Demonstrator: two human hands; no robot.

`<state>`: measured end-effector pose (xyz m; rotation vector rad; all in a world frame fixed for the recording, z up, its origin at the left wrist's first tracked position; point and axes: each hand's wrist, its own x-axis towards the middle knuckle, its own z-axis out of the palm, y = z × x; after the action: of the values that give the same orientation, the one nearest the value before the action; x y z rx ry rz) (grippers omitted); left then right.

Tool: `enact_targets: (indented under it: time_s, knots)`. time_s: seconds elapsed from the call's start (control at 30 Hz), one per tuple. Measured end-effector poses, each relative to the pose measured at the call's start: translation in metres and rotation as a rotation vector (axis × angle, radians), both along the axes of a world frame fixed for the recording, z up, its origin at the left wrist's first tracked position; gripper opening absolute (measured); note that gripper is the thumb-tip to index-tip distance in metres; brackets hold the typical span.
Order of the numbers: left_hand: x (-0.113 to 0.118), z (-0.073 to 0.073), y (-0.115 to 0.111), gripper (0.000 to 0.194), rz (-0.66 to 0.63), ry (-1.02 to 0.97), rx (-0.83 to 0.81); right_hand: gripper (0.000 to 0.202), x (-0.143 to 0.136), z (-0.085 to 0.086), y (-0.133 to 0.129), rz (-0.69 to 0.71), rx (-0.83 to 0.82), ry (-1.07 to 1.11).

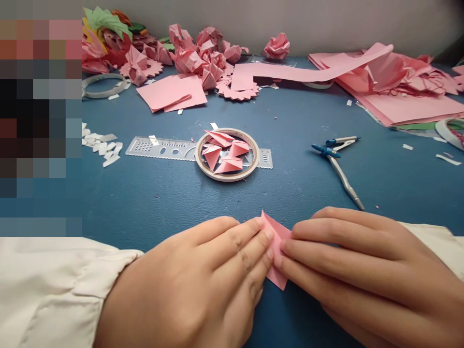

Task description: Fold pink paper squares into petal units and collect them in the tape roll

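Note:
Between my two hands, low in the middle of the view, is a small folded piece of pink paper (276,241) with a pointed top corner. My left hand (203,270) holds its left side, fingertips pressed on the paper. From the right, the fingers of my right hand (366,261) grip its other edge. Both thumbs are hidden. Beyond my hands lies a roll of tape (197,157) on its side, with several small folded pink paper pieces (229,164) inside its ring. A clear stencil ruler (159,149) runs beneath the roll.
A drawing compass (339,166) lies at right. Crumpled and folded pink paper shapes (188,53) crowd the back left, and pink sheets (406,106) the back right. White paper scraps (108,150) and another tape roll (103,87) lie on the blue table (159,198).

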<state>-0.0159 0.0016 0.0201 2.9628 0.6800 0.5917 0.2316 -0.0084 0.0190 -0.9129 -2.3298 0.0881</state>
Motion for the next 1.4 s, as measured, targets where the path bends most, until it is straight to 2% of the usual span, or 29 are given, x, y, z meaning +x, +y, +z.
enact_targets:
  time_s: [0.1, 0.13, 0.17, 0.27, 0.4, 0.53, 0.93, 1.17, 1.3, 1.4]
  knots:
    - [0.0, 0.004, 0.006, 0.052, -0.03, -0.035, 0.003, 0.058, 0.005, 0.004, 0.003, 0.014, -0.05, 0.014]
    - [0.001, 0.005, 0.007, 0.052, -0.035, -0.043, -0.006, 0.054, 0.007, 0.007, 0.006, 0.085, -0.088, -0.049]
    - [0.002, 0.005, 0.006, 0.049, -0.034, -0.047, -0.018, 0.052, 0.008, 0.009, 0.008, 0.124, -0.056, -0.034]
    - [0.006, 0.003, 0.001, 0.033, 0.006, -0.044, -0.04, 0.046, 0.012, 0.011, 0.011, 0.11, -0.063, -0.053]
    - [0.012, -0.001, -0.008, 0.045, 0.061, -0.034, -0.033, 0.044, 0.013, 0.007, 0.009, 0.132, -0.083, -0.063]
    - [0.015, -0.002, -0.008, 0.047, 0.067, -0.028, -0.019, 0.043, 0.015, 0.007, 0.01, 0.139, -0.048, -0.067]
    - [0.014, -0.001, -0.002, 0.043, 0.089, -0.012, 0.012, 0.056, 0.012, 0.011, 0.011, 0.126, -0.034, -0.07]
    - [0.002, 0.005, 0.004, 0.03, 0.075, -0.007, 0.053, 0.049, 0.016, 0.01, 0.008, 0.152, -0.052, -0.087]
    - [0.002, 0.013, 0.013, 0.049, 0.023, 0.01, 0.118, 0.052, 0.016, 0.012, 0.008, 0.154, -0.036, -0.099]
    - [0.009, 0.016, 0.016, 0.051, 0.032, -0.043, 0.2, 0.051, 0.015, 0.01, 0.01, 0.163, -0.046, -0.106]
